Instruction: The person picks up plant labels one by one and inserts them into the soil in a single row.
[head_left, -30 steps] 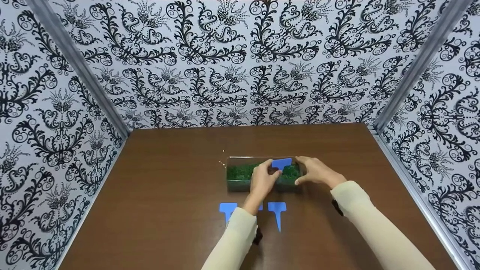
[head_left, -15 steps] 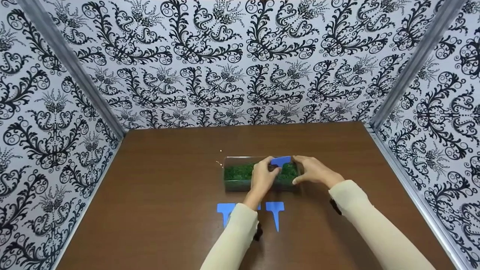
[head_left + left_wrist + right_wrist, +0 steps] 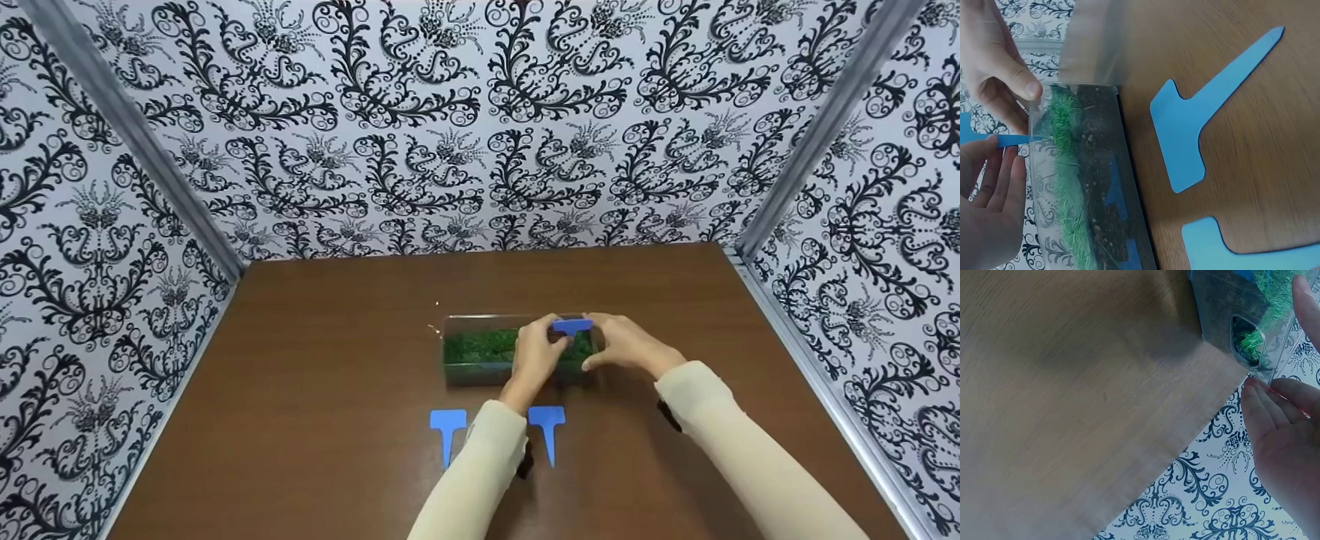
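My left hand [image 3: 536,351] pinches a blue T-shaped plant label [image 3: 573,326] over the right part of a clear plastic planter box [image 3: 480,375]. In the left wrist view, the label's pointed stem [image 3: 1013,139] reaches just inside the box's open top, above the green grass [image 3: 1064,124]. Dark soil fills the box below the grass. At the box's right end, my right hand [image 3: 630,343] grips the rim, thumb on the near side and fingers [image 3: 1255,405] at the far corner. Two loose blue labels lie in front of the box, a left one [image 3: 448,421] and a right one [image 3: 547,416].
Brown wooden table [image 3: 330,375] surrounds the box. Small pale specks [image 3: 435,330] lie just left of it. Patterned walls [image 3: 480,150] with grey metal posts [image 3: 142,142] enclose the back and sides. My left sleeve [image 3: 480,465] covers the table between the loose labels.
My left hand has shifted right with the plant label, whose head now lies more level and closer to my right hand. The right hand stays on the box's end. The head view has shifted slightly.
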The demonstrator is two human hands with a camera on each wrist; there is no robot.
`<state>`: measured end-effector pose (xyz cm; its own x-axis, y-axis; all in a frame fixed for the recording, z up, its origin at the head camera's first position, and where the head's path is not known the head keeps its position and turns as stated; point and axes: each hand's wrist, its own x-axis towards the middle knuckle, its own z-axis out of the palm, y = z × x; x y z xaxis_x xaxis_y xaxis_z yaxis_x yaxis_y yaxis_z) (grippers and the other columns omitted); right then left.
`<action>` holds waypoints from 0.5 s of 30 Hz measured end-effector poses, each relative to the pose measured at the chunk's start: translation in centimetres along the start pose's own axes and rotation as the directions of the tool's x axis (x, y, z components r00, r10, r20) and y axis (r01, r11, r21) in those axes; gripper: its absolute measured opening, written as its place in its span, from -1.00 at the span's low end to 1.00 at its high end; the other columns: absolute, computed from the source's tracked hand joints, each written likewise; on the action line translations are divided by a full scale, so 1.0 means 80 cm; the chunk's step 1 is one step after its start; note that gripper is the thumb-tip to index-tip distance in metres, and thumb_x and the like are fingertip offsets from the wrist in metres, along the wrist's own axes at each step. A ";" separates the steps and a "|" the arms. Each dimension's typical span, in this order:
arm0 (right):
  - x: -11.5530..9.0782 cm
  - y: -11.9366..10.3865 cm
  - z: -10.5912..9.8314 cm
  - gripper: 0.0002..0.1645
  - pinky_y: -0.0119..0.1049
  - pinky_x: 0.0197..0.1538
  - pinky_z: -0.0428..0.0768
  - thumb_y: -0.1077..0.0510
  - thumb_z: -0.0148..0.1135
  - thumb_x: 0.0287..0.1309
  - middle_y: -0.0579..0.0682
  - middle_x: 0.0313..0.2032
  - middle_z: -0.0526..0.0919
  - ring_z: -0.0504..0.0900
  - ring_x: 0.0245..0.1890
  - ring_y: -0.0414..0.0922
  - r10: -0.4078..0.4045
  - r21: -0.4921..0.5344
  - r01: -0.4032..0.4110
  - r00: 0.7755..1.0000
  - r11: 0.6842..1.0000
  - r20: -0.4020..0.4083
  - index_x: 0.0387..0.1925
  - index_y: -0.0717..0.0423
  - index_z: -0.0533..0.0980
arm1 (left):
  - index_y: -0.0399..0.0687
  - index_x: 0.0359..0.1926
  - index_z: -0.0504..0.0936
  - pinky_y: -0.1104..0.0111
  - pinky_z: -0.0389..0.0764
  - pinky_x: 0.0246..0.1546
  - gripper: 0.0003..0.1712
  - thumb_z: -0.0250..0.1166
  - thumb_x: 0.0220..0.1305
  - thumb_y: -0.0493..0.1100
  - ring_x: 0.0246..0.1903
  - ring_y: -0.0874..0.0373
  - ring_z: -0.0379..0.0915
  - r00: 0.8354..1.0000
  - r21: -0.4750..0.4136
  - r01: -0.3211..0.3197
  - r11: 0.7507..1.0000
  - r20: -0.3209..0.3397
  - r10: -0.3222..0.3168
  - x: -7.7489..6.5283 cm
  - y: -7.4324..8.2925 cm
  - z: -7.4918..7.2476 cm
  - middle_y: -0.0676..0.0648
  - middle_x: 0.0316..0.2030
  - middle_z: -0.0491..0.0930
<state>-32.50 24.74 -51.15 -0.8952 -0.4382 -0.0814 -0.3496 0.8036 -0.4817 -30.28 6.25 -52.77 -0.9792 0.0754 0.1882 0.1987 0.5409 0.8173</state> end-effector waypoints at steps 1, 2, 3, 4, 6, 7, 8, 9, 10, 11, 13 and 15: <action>0.000 0.000 0.000 0.10 0.21 0.38 0.32 0.01 0.58 -0.05 0.39 0.37 0.34 0.33 0.38 0.33 -0.008 0.004 0.008 1.000 1.000 -0.002 0.40 0.42 0.24 | 0.00 -0.26 0.69 0.42 0.59 -0.37 -0.93 0.41 0.24 -0.19 -0.39 0.26 0.60 1.000 0.018 0.004 1.000 -0.001 -0.004 0.001 0.000 0.001 -0.02 -0.31 0.75; -0.001 0.001 0.001 0.09 0.21 0.37 0.34 0.00 0.58 -0.05 0.39 0.37 0.35 0.34 0.37 0.33 -0.018 0.004 0.018 1.000 1.000 -0.005 0.40 0.41 0.25 | 0.00 -0.27 0.69 0.42 0.58 -0.38 -0.94 0.42 0.23 -0.19 -0.41 0.28 0.58 1.000 0.034 0.007 0.999 -0.005 -0.007 0.003 -0.001 0.003 -0.01 -0.33 0.75; -0.001 0.001 0.001 0.08 0.21 0.36 0.35 0.00 0.58 -0.05 0.38 0.36 0.37 0.36 0.36 0.33 -0.031 0.002 0.031 0.999 1.000 -0.009 0.39 0.39 0.27 | 0.00 -0.28 0.70 0.42 0.57 -0.39 -0.93 0.43 0.21 -0.19 -0.43 0.29 0.55 1.000 0.047 0.010 0.999 -0.009 -0.010 0.004 -0.002 0.004 0.01 -0.35 0.74; -0.001 0.001 0.001 0.07 0.21 0.35 0.36 0.00 0.58 -0.06 0.38 0.35 0.38 0.37 0.36 0.33 -0.040 -0.002 0.040 0.999 0.999 -0.013 0.39 0.37 0.29 | 0.00 -0.30 0.70 0.42 0.56 -0.39 -0.93 0.44 0.20 -0.20 -0.45 0.29 0.52 1.000 0.057 0.009 0.998 -0.014 -0.009 0.006 -0.003 0.005 0.01 -0.36 0.74; -0.001 0.002 0.001 0.06 0.21 0.34 0.38 0.00 0.59 -0.07 0.37 0.34 0.40 0.39 0.34 0.33 -0.052 -0.003 0.052 0.998 0.999 -0.019 0.38 0.36 0.31 | 0.00 -0.32 0.70 0.42 0.54 -0.41 -0.93 0.45 0.18 -0.20 -0.47 0.29 0.47 1.000 0.076 0.008 0.997 -0.017 -0.007 0.009 -0.004 0.007 0.02 -0.39 0.73; -0.001 0.001 0.001 0.06 0.20 0.34 0.38 0.00 0.59 -0.07 0.37 0.34 0.40 0.38 0.34 0.33 -0.053 -0.002 0.053 0.998 0.999 -0.018 0.38 0.36 0.30 | -0.01 -0.33 0.70 0.42 0.53 -0.41 -0.92 0.46 0.17 -0.21 -0.48 0.29 0.45 1.000 0.082 0.008 0.997 -0.016 -0.007 0.010 -0.004 0.008 0.03 -0.40 0.73; -0.001 0.002 0.001 0.07 0.21 0.34 0.38 -0.01 0.58 -0.06 0.38 0.34 0.39 0.38 0.34 0.33 -0.052 -0.008 0.051 0.999 0.999 -0.017 0.38 0.38 0.29 | -0.01 -0.34 0.70 0.42 0.54 -0.41 -0.92 0.46 0.17 -0.21 -0.48 0.29 0.45 1.000 0.083 0.009 0.996 -0.012 -0.008 0.011 -0.005 0.009 0.02 -0.39 0.73; -0.001 0.001 0.001 0.08 0.20 0.34 0.38 -0.02 0.58 -0.06 0.39 0.35 0.38 0.38 0.35 0.33 -0.047 -0.011 0.046 0.999 0.999 -0.015 0.38 0.40 0.28 | -0.01 -0.35 0.69 0.42 0.53 -0.42 -0.92 0.46 0.17 -0.21 -0.48 0.29 0.46 1.000 0.085 0.011 0.996 -0.005 -0.011 0.012 -0.005 0.010 0.02 -0.39 0.73; -0.001 0.001 0.001 0.09 0.20 0.34 0.37 -0.02 0.57 -0.05 0.39 0.36 0.36 0.36 0.36 0.33 -0.036 -0.010 0.036 0.999 0.999 -0.009 0.39 0.42 0.26 | -0.01 -0.36 0.69 0.42 0.54 -0.42 -0.92 0.45 0.18 -0.22 -0.48 0.29 0.48 1.000 0.089 0.011 0.996 0.001 -0.011 0.013 -0.006 0.011 0.02 -0.39 0.73; -0.001 0.001 0.000 0.11 0.20 0.35 0.37 -0.03 0.57 -0.04 0.40 0.37 0.34 0.35 0.37 0.33 -0.027 -0.009 0.027 1.000 1.000 -0.003 0.40 0.43 0.24 | 0.00 -0.36 0.69 0.42 0.55 -0.42 -0.93 0.45 0.18 -0.22 -0.47 0.28 0.49 1.000 0.099 0.012 0.995 0.006 -0.012 0.014 -0.006 0.012 0.01 -0.39 0.74; -0.001 0.000 -0.001 0.13 0.20 0.35 0.37 -0.05 0.56 -0.02 0.39 0.40 0.30 0.32 0.39 0.32 -0.008 -0.007 0.008 1.000 1.000 0.009 0.41 0.42 0.21 | 0.00 -0.35 0.69 0.40 0.56 -0.41 -0.93 0.44 0.19 -0.22 -0.46 0.25 0.54 1.000 0.115 0.010 0.993 0.014 -0.012 0.016 -0.007 0.014 0.00 -0.38 0.74; -0.002 0.000 -0.002 0.14 0.19 0.36 0.36 -0.06 0.55 -0.02 0.37 0.43 0.26 0.30 0.41 0.29 0.010 0.001 -0.010 1.000 1.000 0.020 0.44 0.38 0.19 | 0.00 -0.35 0.70 0.37 0.59 -0.40 -0.94 0.44 0.19 -0.22 -0.45 0.22 0.58 1.000 0.136 0.004 0.991 0.015 -0.006 0.019 -0.008 0.016 -0.01 -0.38 0.75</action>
<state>-32.42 24.89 -51.01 -0.8929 -0.4382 -0.1035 -0.3404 0.8074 -0.4819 -31.93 7.06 -53.72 -0.9809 0.0846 0.1749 0.1873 0.6504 0.7361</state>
